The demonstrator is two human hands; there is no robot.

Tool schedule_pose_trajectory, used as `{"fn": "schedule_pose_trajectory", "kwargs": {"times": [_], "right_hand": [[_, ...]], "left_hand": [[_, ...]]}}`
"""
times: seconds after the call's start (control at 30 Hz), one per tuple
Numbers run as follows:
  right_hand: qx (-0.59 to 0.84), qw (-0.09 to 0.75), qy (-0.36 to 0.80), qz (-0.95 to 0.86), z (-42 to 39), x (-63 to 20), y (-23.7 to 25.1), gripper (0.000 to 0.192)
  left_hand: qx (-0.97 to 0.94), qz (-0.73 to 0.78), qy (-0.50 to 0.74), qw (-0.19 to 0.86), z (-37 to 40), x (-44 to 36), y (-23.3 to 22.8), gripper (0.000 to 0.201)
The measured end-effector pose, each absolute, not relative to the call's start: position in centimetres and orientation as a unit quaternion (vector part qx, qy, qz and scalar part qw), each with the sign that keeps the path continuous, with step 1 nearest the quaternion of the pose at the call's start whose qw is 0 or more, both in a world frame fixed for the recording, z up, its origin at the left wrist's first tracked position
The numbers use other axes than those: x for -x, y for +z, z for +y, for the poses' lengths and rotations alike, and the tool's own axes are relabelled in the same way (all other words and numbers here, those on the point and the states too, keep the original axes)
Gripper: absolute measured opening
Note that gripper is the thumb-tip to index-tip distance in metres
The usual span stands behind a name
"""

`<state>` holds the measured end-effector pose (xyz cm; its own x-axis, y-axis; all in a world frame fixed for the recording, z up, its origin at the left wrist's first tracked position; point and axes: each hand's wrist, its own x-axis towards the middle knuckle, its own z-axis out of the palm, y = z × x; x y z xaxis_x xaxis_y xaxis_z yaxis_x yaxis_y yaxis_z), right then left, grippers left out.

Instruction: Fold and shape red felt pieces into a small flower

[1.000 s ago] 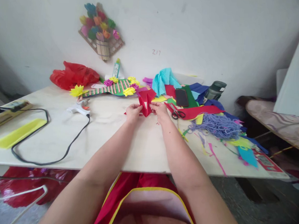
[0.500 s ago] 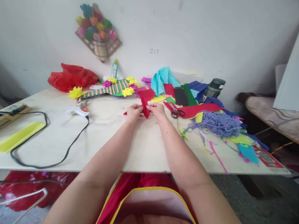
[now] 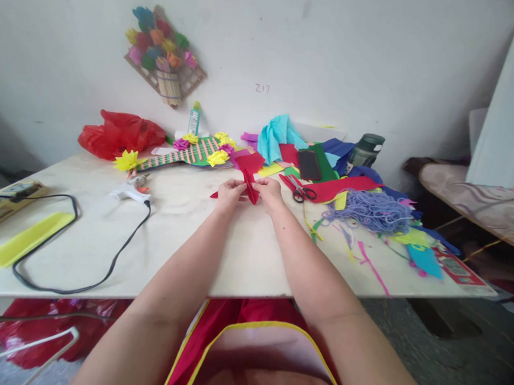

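Observation:
Between both hands, a little above the white table (image 3: 182,234), is a folded piece of red paper (image 3: 250,191) with a crease running along it. My left hand (image 3: 231,194) pinches its left side, fingers closed. From the right, my right hand (image 3: 268,191) grips the opposite edge between thumb and fingers. Another red pointed bit (image 3: 214,195) shows just left of my left hand; whether it joins the held piece I cannot tell. Black-handled scissors (image 3: 302,192) lie to the right of my right hand. Behind the held piece rests more red paper (image 3: 249,161).
A white glue gun (image 3: 132,191) with a black cord lies left. A guitar-shaped craft (image 3: 180,155) with paper flowers stands at the back. On the right are a phone (image 3: 309,164), purple yarn (image 3: 371,211) and a dark bottle (image 3: 367,150). A power strip (image 3: 7,205) sits far left.
The whole view has shifted slightly, so things on the table appear a little further left. Both hands keep their grip on the red paper, almost unmoved.

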<state>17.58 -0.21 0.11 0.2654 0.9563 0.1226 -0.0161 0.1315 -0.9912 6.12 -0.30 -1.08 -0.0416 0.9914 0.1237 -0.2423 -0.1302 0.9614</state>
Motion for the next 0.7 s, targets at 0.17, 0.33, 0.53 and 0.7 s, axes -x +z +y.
{"fn": "schedule_pose_trajectory", "kwargs": {"times": [0.17,0.33,0.53,0.7], "right_hand": [[0.537,0.594,0.377,-0.465,-0.1,-17.6,0.0,0.007],[0.549,0.585,0.360,-0.476,0.7,-17.6,-0.9,0.011],[0.566,0.571,0.331,-0.494,1.1,-17.8,-1.3,0.014],[0.580,0.561,0.308,-0.504,0.9,-17.8,-1.1,0.015]], "left_hand": [[-0.455,0.400,0.597,0.525,-0.4,-6.2,-0.9,0.016],[-0.455,0.403,0.595,0.526,-0.5,-6.2,-0.9,0.018],[-0.457,0.401,0.595,0.526,-0.4,-6.2,-1.0,0.021],[-0.458,0.394,0.595,0.530,-0.7,-6.3,-0.7,0.031]]}}
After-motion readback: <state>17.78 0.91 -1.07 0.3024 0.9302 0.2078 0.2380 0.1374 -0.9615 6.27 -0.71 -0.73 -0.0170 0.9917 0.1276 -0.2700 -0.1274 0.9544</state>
